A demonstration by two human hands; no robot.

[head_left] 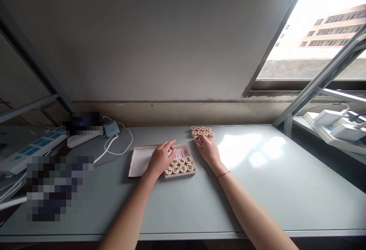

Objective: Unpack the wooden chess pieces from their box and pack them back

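Observation:
My left hand hovers over the open cardboard box, its fingers apart and nothing between them. In the box several round Chinese chess pieces with dark characters lie in rows at the near side, and a printed paper shows behind them. The box's pale lid lies at its left, partly hidden by my left hand. Beyond the box, my right hand has its fingers closed on a Chinese chess piece, in front of a block of stacked pieces with reddish characters.
White power strips and a light blue adapter with white cables lie at the left. A wall bounds the desk at the back. Metal posts stand at both sides, and white chargers sit on the right.

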